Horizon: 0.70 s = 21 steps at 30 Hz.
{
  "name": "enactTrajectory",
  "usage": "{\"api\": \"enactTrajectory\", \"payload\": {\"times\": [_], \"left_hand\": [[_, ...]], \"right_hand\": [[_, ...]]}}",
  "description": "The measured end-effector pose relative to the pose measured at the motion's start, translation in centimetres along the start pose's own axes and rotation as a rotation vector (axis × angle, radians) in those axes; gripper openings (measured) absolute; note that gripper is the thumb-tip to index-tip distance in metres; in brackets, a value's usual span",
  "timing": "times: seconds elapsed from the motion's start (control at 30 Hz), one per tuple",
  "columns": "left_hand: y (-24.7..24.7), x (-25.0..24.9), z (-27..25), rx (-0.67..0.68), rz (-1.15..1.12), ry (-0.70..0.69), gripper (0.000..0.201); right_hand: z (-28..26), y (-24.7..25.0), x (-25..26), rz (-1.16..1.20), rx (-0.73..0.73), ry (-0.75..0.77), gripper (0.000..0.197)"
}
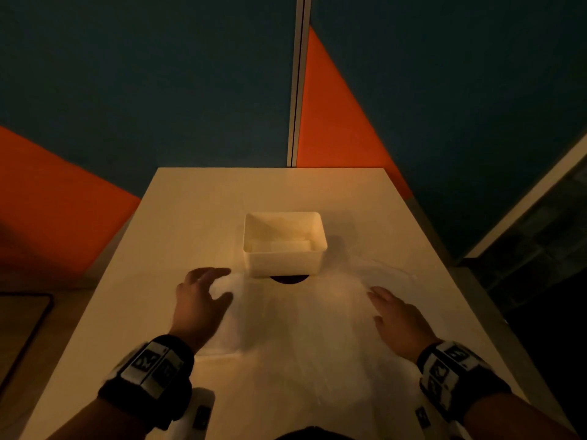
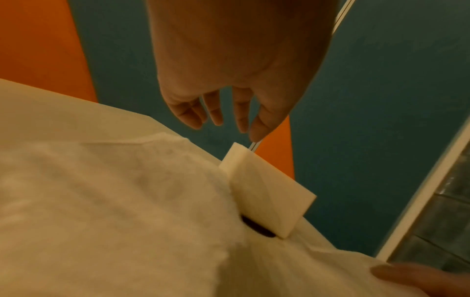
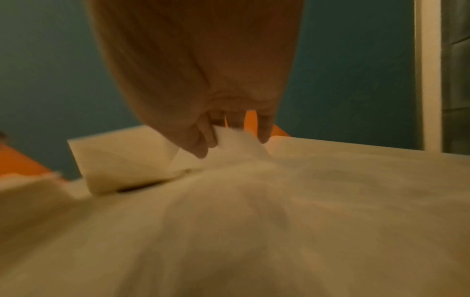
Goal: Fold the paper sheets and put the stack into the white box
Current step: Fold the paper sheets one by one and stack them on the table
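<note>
A thin white paper sheet (image 1: 301, 315) lies spread and rumpled on the table in front of the white box (image 1: 282, 263). The box stands upright mid-table, with something pale and flat lying in its bottom. My left hand (image 1: 203, 300) hovers over the sheet's left edge with fingers spread and relaxed, and the left wrist view shows this left hand (image 2: 223, 112) holding nothing above the paper sheet (image 2: 127, 201). My right hand (image 1: 394, 315) is at the sheet's right side. In the right wrist view the right hand (image 3: 211, 144) pinches a raised peak of the paper sheet (image 3: 254, 201) beside the box (image 3: 122, 160).
A dark round hole (image 1: 288, 278) in the table (image 1: 190, 201) shows just in front of the box. Blue and orange wall panels (image 1: 333, 122) rise behind the table's far edge. A dark mat (image 1: 22, 328) lies on the floor at the left.
</note>
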<state>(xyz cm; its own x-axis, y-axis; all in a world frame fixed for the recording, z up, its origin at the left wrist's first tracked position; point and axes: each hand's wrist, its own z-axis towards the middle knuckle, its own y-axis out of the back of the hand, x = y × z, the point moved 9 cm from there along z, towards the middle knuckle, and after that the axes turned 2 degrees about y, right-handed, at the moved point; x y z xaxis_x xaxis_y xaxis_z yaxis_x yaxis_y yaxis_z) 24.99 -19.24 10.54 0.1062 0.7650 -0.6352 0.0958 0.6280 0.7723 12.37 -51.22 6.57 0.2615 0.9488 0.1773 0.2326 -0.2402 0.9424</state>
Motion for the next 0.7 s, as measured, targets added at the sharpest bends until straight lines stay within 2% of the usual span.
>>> {"api": "enactTrajectory", "payload": {"times": [0.1, 0.2, 0.27, 0.3, 0.4, 0.47, 0.5, 0.6, 0.7], "left_hand": [[-1.2, -3.4, -0.5, 0.146, -0.311, 0.011, 0.028], [-3.9, -6.7, -1.9, 0.495, -0.627, 0.149, 0.018], [-5.6, -8.9, -3.3, 0.722, -0.777, 0.216, 0.028], [-6.1, -9.7, -3.8, 0.788, -0.847, 0.251, 0.037], [-6.9, -11.1, -3.9, 0.862, -1.053, 0.339, 0.064], [-6.9, -12.0, -3.7, 0.888, -1.184, 0.349, 0.081], [-6.5, -12.5, -3.7, 0.897, -1.220, 0.332, 0.082], [-5.7, -13.5, -3.9, 0.913, -1.229, 0.269, 0.056], [-5.4, -13.0, -3.6, 0.851, -1.207, 0.285, 0.045]], "right_hand": [[0.3, 3.0, 2.0, 0.127, -0.157, 0.036, 0.044], [0.0, 6.8, 4.9, 0.245, -0.351, 0.154, 0.034], [-0.5, 8.9, 7.1, 0.306, -0.430, 0.246, 0.029], [-0.8, 9.7, 8.3, 0.319, -0.448, 0.291, 0.027], [-1.9, 11.2, 11.9, 0.348, -0.440, 0.436, 0.025], [-2.7, 11.4, 14.1, 0.396, -0.393, 0.534, 0.029], [-2.9, 11.2, 14.9, 0.423, -0.365, 0.570, 0.031], [-3.5, 10.5, 16.4, 0.469, -0.279, 0.636, 0.040], [-3.8, 9.9, 17.3, 0.581, -0.146, 0.686, 0.051]]}}
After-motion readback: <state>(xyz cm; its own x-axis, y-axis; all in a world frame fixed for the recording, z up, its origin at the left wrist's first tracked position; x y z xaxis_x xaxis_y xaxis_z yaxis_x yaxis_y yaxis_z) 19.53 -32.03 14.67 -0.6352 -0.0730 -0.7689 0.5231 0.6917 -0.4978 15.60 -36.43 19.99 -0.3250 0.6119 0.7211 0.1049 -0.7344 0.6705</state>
